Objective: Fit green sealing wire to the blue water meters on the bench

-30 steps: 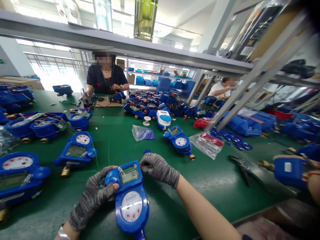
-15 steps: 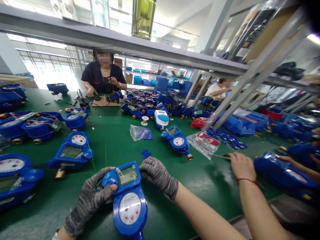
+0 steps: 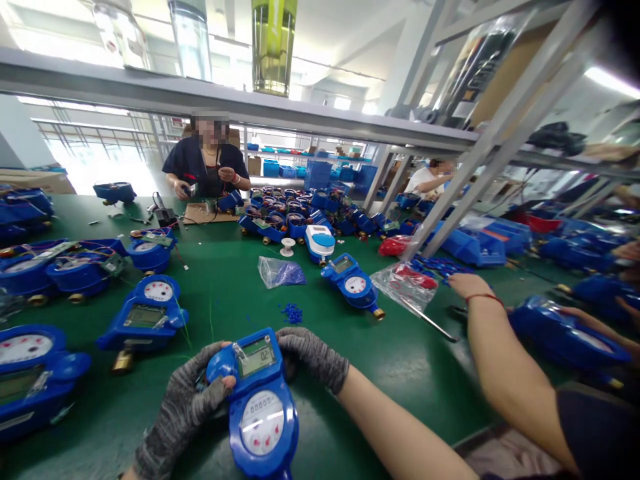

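My left hand (image 3: 193, 400), in a grey fingerless glove, is closed round the left side of a blue water meter (image 3: 263, 400), its thumb against the round blue knob. The meter is tilted, its display and white dial facing up toward me. My right hand (image 3: 315, 357), gloved alike, is at the meter's upper right edge with its fingers bent together. Its fingertips are partly hidden there, so I cannot see what they pinch. Small blue plugs (image 3: 292, 313) lie in a little heap just beyond the meter.
More blue meters (image 3: 145, 313) stand at the left, and one meter (image 3: 353, 283) lies ahead. A plastic bag (image 3: 283, 272), a white spool (image 3: 287, 247) and a metal rod (image 3: 430, 320) are on the green table. At the right, a co-worker's hand (image 3: 470, 287) reaches over blue rings. Another person (image 3: 207, 163) sits opposite.
My right hand has drawn in closer against the meter's edge. The co-worker's hand at the right has let go of the metal rod and moved to the blue rings. The view has tilted up slightly.
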`<state>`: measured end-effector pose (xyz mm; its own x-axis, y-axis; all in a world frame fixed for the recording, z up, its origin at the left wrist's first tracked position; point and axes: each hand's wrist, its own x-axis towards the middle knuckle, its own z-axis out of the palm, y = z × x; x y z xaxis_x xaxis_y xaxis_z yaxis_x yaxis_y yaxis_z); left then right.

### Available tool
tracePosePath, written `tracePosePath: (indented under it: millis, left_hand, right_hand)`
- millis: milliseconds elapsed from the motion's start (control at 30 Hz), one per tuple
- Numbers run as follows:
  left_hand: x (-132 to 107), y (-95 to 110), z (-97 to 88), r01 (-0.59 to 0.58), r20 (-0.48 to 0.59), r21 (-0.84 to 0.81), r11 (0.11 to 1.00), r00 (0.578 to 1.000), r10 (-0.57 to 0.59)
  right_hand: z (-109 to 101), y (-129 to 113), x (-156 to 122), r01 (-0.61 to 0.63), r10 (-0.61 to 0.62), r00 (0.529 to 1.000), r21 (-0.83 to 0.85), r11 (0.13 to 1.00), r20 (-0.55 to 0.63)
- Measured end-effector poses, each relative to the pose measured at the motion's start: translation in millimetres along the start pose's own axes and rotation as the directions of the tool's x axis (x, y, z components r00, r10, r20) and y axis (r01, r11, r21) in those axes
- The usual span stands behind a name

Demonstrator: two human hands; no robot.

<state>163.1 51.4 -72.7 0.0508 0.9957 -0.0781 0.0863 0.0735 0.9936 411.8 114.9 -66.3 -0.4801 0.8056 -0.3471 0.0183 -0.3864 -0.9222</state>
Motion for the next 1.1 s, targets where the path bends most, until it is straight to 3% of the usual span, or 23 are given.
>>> tracePosePath:
  millis: [267, 333, 400, 500, 600, 767, 867, 967, 1033, 1100]
  left_hand:
    - [-2.1, -0.4, 0.3, -0.05, 0.046, 0.003, 0.999, 0.998, 0.05]
    - [-5.3, -6.6, -2.1, -0.111, 0.061, 0.013, 0.994, 0.992, 0.11]
    - [-9.1, -11.7, -3.7, -0.182, 0.056, 0.019, 0.983, 0.982, 0.18]
    - [-14.5, -9.7, -3.0, -0.25, 0.064, -0.005, 0.968, 0.966, 0.249]
    - [-18.1, 2.4, -2.7, -0.269, 0.128, 0.023, 0.963, 0.956, 0.264]
    - [-21.1, 19.8, -11.1, -0.187, 0.237, 0.097, 0.978, 0.958, 0.16]
    - [-21.9, 24.4, -12.3, -0.2, 0.234, 0.107, 0.974, 0.957, 0.171]
    - [-22.4, 21.9, -5.6, -0.352, 0.171, 0.196, 0.915, 0.931, 0.321]
    - [-23.3, 16.5, 3.2, -0.492, 0.131, 0.313, 0.812, 0.869, 0.477]
    - [-25.4, 10.6, 14.0, -0.578, 0.073, 0.459, 0.675, 0.781, 0.62]
  right_hand:
    - [5.2, 6.2, -1.0, 0.148, -0.149, 0.987, -0.016, 0.989, -0.069]
    - [2.9, 8.8, 4.3, 0.208, -0.218, 0.975, -0.168, 0.964, -0.043]
    - [-4.0, 6.2, 15.3, 0.216, -0.297, 0.952, -0.517, 0.828, -0.077]
    - [-20.6, -6.7, 38.9, 0.047, -0.441, 0.87, -0.856, 0.516, -0.218]
    - [-32.8, -19.4, 62.0, -0.078, -0.495, 0.822, -0.917, 0.391, -0.281]
    - [-28.5, -24.9, 86.3, -0.193, -0.477, 0.836, -0.959, 0.206, -0.271]
    - [-21.4, -29.6, 90.5, -0.218, -0.476, 0.834, -0.959, 0.181, -0.28]
    - [-20.4, -39.2, 80.0, -0.21, -0.501, 0.811, -0.95, 0.232, -0.302]
    - [-24.8, -45.0, 60.4, -0.185, -0.526, 0.79, -0.941, 0.285, -0.314]
    - [-31.3, -47.0, 28.7, -0.101, -0.56, 0.767, -0.921, 0.376, -0.313]
